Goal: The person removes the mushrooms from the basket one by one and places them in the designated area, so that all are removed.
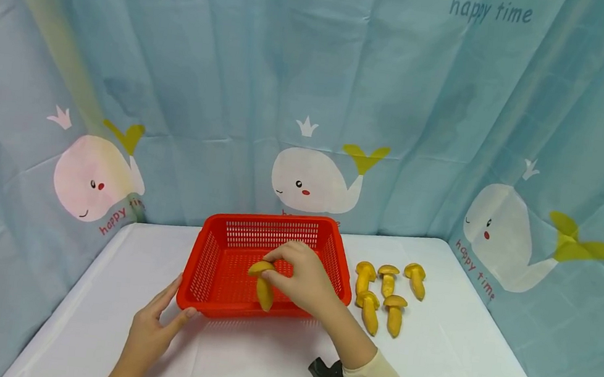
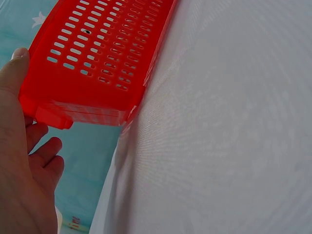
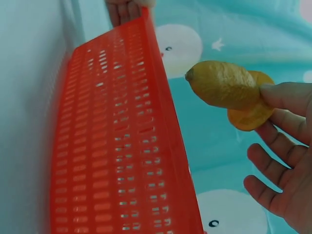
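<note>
My right hand (image 1: 300, 275) pinches a yellow toy mushroom (image 1: 264, 295) by its cap, thumb against forefinger, above the red plastic basket (image 1: 259, 317). The mushroom's stem points down in the head view. Up close in the right wrist view, the mushroom (image 3: 222, 84) is apart from the basket wall (image 3: 102, 141), and the other fingers of that hand are loosely bent. At the basket's near left corner, my left hand (image 1: 151, 327) holds the rim between thumb and fingers. The left wrist view shows the thumb (image 2: 17, 63) against the rim and the fingers around the corner.
Several more yellow mushrooms (image 1: 395, 317) lie in a loose group right of the basket, on the white-covered table (image 1: 462, 356). A blue curtain (image 1: 236, 81) printed with whales encloses the back and sides. A black device (image 1: 327, 373) sits at the right wrist.
</note>
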A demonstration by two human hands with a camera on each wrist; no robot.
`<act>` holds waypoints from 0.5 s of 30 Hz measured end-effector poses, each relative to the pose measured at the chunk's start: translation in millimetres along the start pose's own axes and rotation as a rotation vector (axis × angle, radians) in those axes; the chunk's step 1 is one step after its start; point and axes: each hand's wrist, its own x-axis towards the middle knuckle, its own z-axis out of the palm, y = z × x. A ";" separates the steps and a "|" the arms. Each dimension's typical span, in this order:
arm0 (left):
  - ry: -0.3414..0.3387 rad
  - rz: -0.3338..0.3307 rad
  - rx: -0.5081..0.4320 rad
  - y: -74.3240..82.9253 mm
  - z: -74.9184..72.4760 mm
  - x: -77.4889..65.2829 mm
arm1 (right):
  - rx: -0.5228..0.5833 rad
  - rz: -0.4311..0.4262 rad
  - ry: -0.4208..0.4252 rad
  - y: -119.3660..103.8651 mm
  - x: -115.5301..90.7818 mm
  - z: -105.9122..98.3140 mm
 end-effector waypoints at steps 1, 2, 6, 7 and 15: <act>0.000 -0.001 -0.001 0.1 0.0 0.3 | 0.009 0.005 0.006 1.5 -2.3 -2.1; 0.002 0.001 0.000 0.0 0.1 0.4 | 0.019 0.008 0.012 3.2 -4.6 -4.1; -0.001 -0.004 -0.001 -0.3 0.5 0.0 | 0.059 0.011 0.040 8.3 -14.5 -12.4; -0.003 -0.008 0.002 -0.2 0.6 -0.2 | 0.059 0.014 0.045 9.4 -16.9 -14.4; -0.021 -0.041 0.005 -0.4 0.8 -0.3 | 0.043 0.012 0.081 16.6 -30.7 -27.0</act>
